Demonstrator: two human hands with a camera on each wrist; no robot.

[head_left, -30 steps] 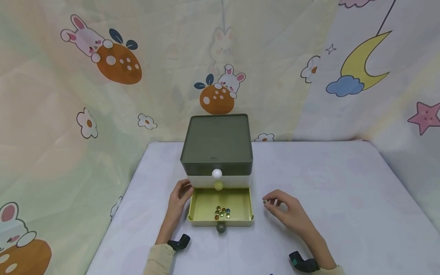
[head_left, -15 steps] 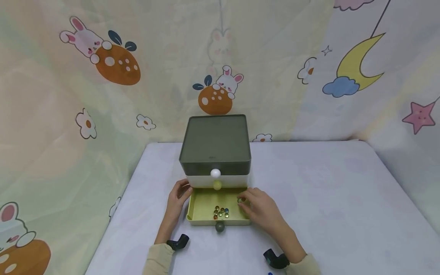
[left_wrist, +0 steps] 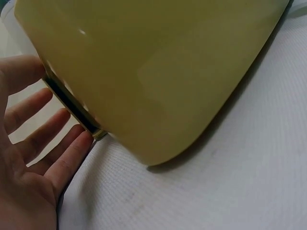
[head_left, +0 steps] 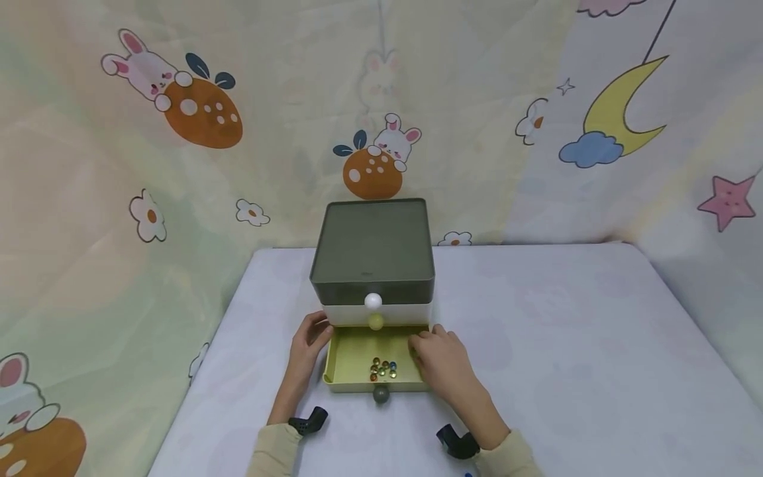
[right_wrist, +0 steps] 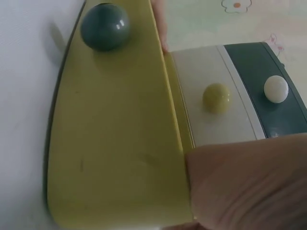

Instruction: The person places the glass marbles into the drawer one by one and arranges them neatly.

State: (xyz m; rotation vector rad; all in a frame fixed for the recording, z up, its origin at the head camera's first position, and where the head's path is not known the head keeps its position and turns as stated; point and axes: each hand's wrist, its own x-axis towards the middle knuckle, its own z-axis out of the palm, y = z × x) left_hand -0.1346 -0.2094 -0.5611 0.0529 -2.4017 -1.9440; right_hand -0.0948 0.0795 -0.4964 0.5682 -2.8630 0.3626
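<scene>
A yellow drawer (head_left: 338, 358) with a dark green knob (head_left: 381, 395) is pulled out from the bottom of a small drawer cabinet (head_left: 372, 242). Several coloured glass marbles (head_left: 382, 370) lie together near its front. My left hand (head_left: 308, 344) is at the cabinet's lower left, its fairly straight fingers (left_wrist: 57, 117) against the drawer's left side. Over the drawer's right wall is my right hand (head_left: 441, 364), fingers bent down inside. Its fingertips are hidden, and I cannot tell whether a marble is between them.
Above the open drawer, a white drawer has a yellow knob (head_left: 376, 322), and a green one has a white knob (head_left: 373, 301). A white cloth (head_left: 554, 344) covers the table. A printed curtain (head_left: 477, 152) hangs behind. Something blue (head_left: 468, 474) shows at the bottom edge.
My right hand has moved left from beside the drawer, pinching a marble, to over its right part. The hand has since turned downward, hiding that marble. The left hand has stayed in place.
</scene>
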